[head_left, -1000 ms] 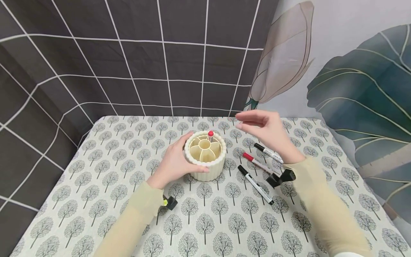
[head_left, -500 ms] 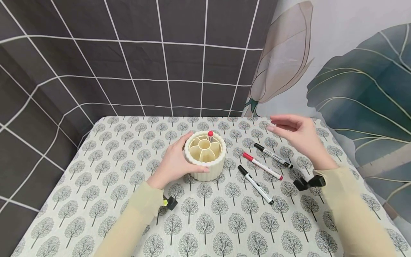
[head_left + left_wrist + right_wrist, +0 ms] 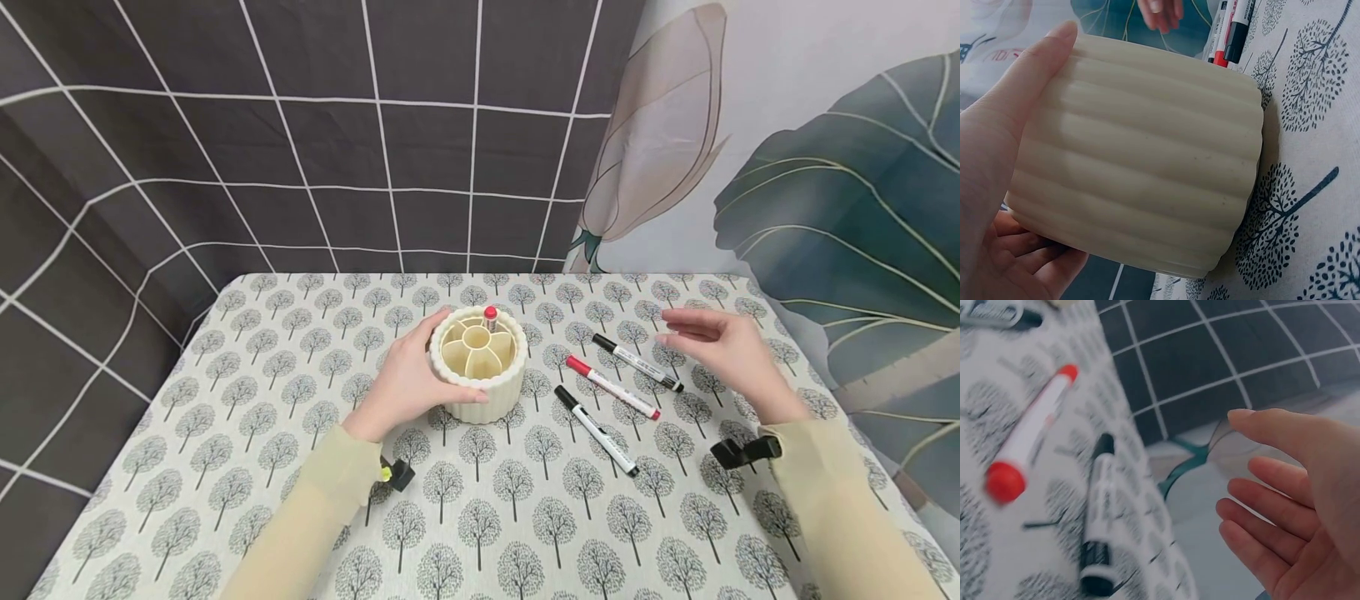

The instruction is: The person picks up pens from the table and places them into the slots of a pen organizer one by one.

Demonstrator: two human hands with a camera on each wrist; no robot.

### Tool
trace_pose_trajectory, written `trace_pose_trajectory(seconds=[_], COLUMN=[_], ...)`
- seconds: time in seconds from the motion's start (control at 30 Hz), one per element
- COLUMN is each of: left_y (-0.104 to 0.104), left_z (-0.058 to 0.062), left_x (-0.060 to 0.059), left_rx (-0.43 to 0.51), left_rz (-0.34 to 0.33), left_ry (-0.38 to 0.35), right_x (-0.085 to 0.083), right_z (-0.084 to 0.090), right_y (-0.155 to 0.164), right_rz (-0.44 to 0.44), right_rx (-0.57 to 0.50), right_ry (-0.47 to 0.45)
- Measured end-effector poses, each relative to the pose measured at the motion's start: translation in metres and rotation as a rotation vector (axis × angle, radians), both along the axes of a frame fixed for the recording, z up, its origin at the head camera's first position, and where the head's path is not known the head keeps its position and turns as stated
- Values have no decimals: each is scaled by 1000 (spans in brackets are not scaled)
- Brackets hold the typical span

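A cream ribbed pen holder (image 3: pixel 487 402) with several compartments stands on the table, and a red-tipped marker (image 3: pixel 491 317) is upright in a rear compartment. My left hand (image 3: pixel 408 371) grips the holder's left side, thumb across the front; in the left wrist view the thumb (image 3: pixel 1035 72) lies along its ribbed wall. To the right lie a black-capped marker (image 3: pixel 597 432), a red marker (image 3: pixel 613 388) and another black-capped marker (image 3: pixel 638 364). My right hand (image 3: pixel 723 350) hovers just right of the farther black-capped marker, fingers relaxed and holding nothing.
A white cloth with a tree print (image 3: pixel 300 467) covers the table. Behind it hangs a dark grid-patterned curtain (image 3: pixel 322 167), and a leaf-printed sheet (image 3: pixel 847 183) hangs at the right. A small black camera mount (image 3: pixel 745 452) sits on the right wrist.
My right hand has moved right, away from the pen holder, then lower beside the markers, uncovering two of them fully. My left hand keeps its grip on the holder.
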State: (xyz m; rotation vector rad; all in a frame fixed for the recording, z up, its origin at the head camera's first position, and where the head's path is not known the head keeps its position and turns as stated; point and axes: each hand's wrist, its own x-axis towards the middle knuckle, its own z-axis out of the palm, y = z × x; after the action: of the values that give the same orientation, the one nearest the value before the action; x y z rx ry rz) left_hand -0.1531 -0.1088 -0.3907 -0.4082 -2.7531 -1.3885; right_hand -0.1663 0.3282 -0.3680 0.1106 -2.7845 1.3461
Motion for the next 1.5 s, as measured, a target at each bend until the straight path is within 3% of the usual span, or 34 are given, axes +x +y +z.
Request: trace_pose_trajectory(seconds=[0.27,0.6,1.03,1.5], left_y=[0,0,0,0], left_z=[0,0,0,1], left_x=[0,-1,0,-1], left_rx=[7,-5,0,-5], left_rz=[-6,1,-1,-2], left_ry=[4,9,11,3], right_x=[7,7,8,12], right_z=[-27,-52,-57,-50], right_y=[10,16,17,21], right_rz=[60,97,109,84], right_rx=[47,144,187,182], right_ry=[-54,-1,30,-29])
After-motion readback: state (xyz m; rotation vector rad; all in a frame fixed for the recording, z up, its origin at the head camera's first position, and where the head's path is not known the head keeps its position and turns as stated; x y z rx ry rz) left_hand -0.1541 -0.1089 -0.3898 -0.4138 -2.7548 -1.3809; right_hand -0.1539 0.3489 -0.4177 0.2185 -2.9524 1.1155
